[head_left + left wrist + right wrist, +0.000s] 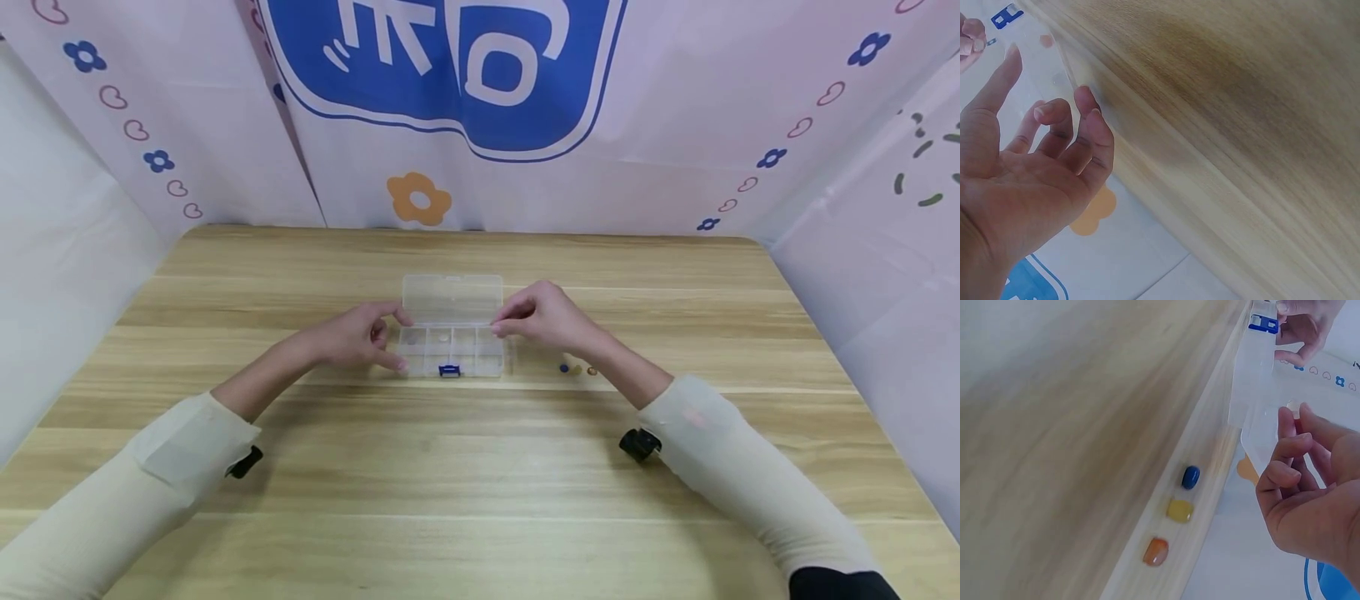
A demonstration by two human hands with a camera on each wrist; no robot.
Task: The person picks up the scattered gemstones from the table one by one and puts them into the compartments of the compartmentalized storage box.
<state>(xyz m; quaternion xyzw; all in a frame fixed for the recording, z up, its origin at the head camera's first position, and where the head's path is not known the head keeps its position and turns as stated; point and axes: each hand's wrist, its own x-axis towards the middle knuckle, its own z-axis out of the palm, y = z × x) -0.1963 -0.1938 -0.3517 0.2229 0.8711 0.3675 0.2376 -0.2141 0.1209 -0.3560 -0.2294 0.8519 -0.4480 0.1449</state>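
Note:
A clear plastic compartment box [489,364] lies on the table, its lid [452,298] folded back and a blue latch [449,370] at the front. At the box's left end, my left hand [354,335] spreads thumb and index finger, touching the front and hinge-side corners. Its other fingers are loosely bent. Over the right end, my right hand [546,318] pinches a small pale, clear bead [1293,406] between thumb and index finger. One whitish bead [444,338] shows in a back compartment.
Right of the box, under my right forearm, lie a dark blue bead [1190,477], a yellow bead [1180,510] and an orange-brown bead [1156,551] in a row. A printed white cloth [637,192] hangs behind the wooden table [480,475].

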